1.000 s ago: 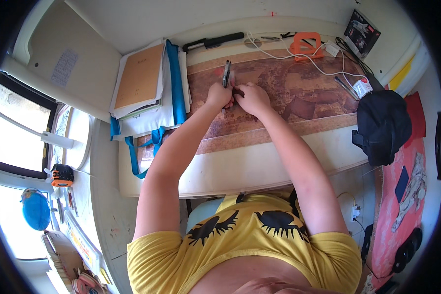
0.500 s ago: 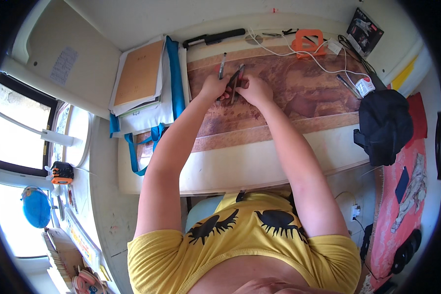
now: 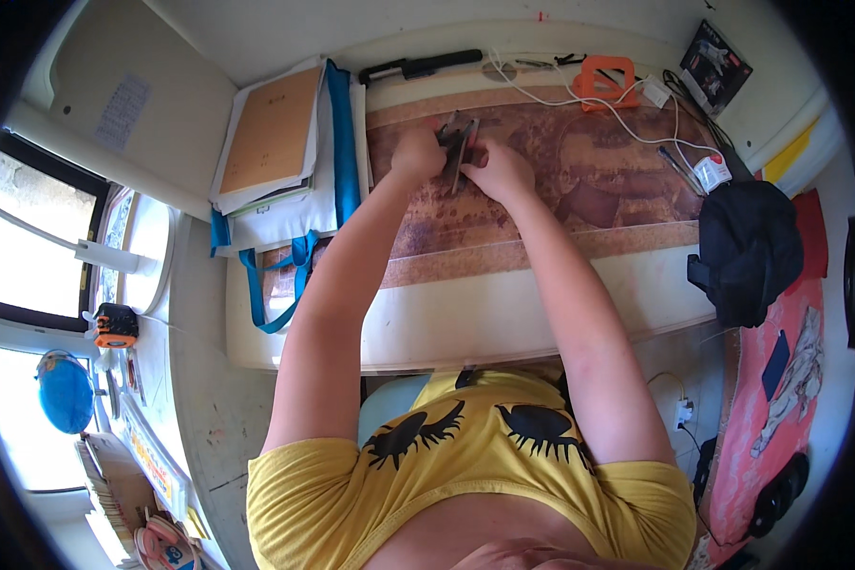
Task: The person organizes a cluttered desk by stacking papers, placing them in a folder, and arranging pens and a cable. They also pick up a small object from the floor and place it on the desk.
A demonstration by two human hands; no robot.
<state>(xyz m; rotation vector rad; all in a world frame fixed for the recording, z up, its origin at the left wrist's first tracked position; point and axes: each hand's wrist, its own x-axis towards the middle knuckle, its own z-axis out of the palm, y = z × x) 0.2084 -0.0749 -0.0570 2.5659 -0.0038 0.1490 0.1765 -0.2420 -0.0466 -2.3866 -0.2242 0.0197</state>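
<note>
Over the brown patterned mat (image 3: 418, 256), my two hands are close together around a dark, thin, flat-looking thing (image 3: 459, 157) with a reddish patch along its edge. My left hand (image 3: 418, 157) is closed at its left side, back of the hand up, with most fingers hidden. My right hand (image 3: 500, 171) pinches its right side between thumb and fingers. The thing stands tilted on edge between them. Its exact kind is too small and dark to make out. Short dark and grey tips show above my left fingers.
At the left lies a stack of papers under a brown folder (image 3: 271, 128), beside a blue-trimmed bag (image 3: 343, 142). Behind are a black rod-like object (image 3: 442, 64), an orange stand (image 3: 603, 84) and a white cable (image 3: 627, 123). Pens (image 3: 676, 171) and a black bag (image 3: 749, 252) lie right.
My left hand has turned over more, hiding its fingers. The pen that stuck up from it no longer shows plainly. The dark thing stays between both hands; my right hand has barely moved.
</note>
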